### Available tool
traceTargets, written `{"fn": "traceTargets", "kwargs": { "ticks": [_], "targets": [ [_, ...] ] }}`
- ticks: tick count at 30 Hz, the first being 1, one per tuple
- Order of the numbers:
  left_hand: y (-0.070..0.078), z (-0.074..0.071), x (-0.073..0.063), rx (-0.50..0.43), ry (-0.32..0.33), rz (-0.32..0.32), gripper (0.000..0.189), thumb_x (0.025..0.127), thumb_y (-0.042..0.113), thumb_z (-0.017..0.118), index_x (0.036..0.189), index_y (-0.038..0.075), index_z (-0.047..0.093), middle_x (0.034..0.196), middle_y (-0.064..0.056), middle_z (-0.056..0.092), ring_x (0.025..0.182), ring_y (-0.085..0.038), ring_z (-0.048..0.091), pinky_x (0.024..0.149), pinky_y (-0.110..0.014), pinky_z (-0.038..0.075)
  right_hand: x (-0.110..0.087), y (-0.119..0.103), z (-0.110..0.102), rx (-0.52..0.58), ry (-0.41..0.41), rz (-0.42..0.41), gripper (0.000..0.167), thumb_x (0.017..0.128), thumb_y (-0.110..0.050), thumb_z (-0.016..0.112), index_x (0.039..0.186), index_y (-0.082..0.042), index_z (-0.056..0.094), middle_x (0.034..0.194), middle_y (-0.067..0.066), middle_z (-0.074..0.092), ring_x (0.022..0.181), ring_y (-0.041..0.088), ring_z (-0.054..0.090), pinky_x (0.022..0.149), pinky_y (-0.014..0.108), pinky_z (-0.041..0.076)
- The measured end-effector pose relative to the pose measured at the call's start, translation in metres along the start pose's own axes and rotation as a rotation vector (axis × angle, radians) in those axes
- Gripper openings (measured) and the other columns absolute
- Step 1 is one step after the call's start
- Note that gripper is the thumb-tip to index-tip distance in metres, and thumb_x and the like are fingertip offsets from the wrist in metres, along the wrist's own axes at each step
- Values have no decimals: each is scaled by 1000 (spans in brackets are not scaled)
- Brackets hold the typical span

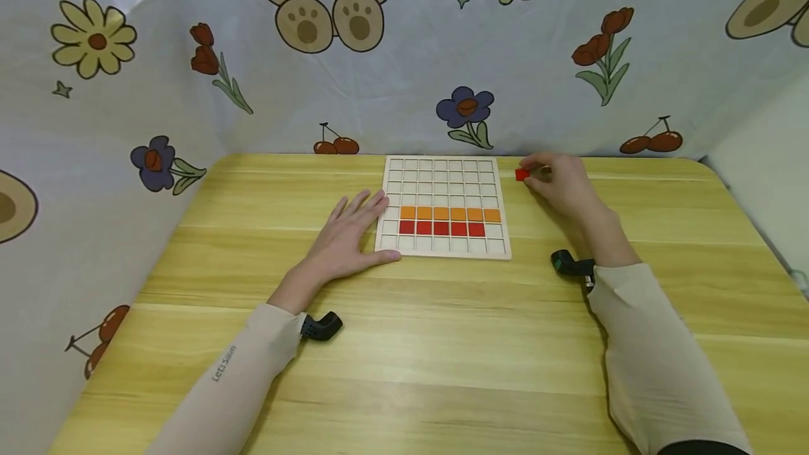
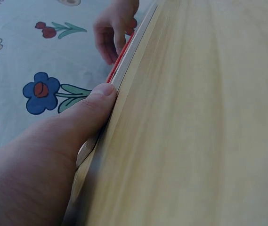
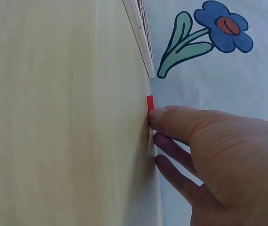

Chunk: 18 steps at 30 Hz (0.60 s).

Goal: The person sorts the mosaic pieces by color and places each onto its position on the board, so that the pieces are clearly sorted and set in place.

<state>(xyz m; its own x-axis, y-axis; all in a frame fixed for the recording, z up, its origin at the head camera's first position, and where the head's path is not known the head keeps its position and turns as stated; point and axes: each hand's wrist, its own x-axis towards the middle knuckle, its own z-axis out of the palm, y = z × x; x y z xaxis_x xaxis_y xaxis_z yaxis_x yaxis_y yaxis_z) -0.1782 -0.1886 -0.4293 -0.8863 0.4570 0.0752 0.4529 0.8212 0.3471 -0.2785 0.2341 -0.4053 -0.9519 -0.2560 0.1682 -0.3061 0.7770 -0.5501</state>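
A square white grid board [image 1: 440,181] lies flat toward the back of the table, with one row of orange tiles [image 1: 441,213] and, nearer me, one row of red tiles [image 1: 442,228] in its cells. My left hand [image 1: 344,237] rests spread at its left side, fingertips on the left edge and thumb [image 2: 93,103] along the near corner. To the right of the board, my right hand [image 1: 562,181] pinches a single red tile [image 1: 522,175] by thumb and fingertips. The right wrist view shows that tile low at the tabletop, partly covered by the thumb [image 3: 171,118].
The wooden table [image 1: 404,350] ends just behind the board, where a patterned cloth [image 1: 404,90] hangs as a backdrop. Black wrist cameras sit on the left cuff [image 1: 321,326] and the right cuff [image 1: 569,263]. A pale wall [image 1: 771,160] stands at the right.
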Motion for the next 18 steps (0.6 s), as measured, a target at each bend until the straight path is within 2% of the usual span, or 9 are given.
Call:
{"fn": "traceTargets", "kwargs": {
  "ticks": [8, 18],
  "targets": [
    [0, 0, 0, -11, 8, 8, 107, 89, 75, 67, 169, 18, 25, 177, 2, 20, 165, -27, 11, 135, -54, 1, -6, -6, -1, 44, 0, 9, 27, 98, -7, 75, 124, -2, 73, 123, 20, 73, 115, 36, 68, 104, 54, 56],
    [0, 2, 0, -15, 6, 0, 108, 88, 75, 68, 170, 19, 24, 177, 3, 20, 165, -26, 10, 135, -53, 1, -22, -32, 8, 97, -63, -22, 26, 98, -9, 75, 123, -3, 74, 122, 15, 74, 114, 33, 69, 101, 52, 59]
  ]
}}
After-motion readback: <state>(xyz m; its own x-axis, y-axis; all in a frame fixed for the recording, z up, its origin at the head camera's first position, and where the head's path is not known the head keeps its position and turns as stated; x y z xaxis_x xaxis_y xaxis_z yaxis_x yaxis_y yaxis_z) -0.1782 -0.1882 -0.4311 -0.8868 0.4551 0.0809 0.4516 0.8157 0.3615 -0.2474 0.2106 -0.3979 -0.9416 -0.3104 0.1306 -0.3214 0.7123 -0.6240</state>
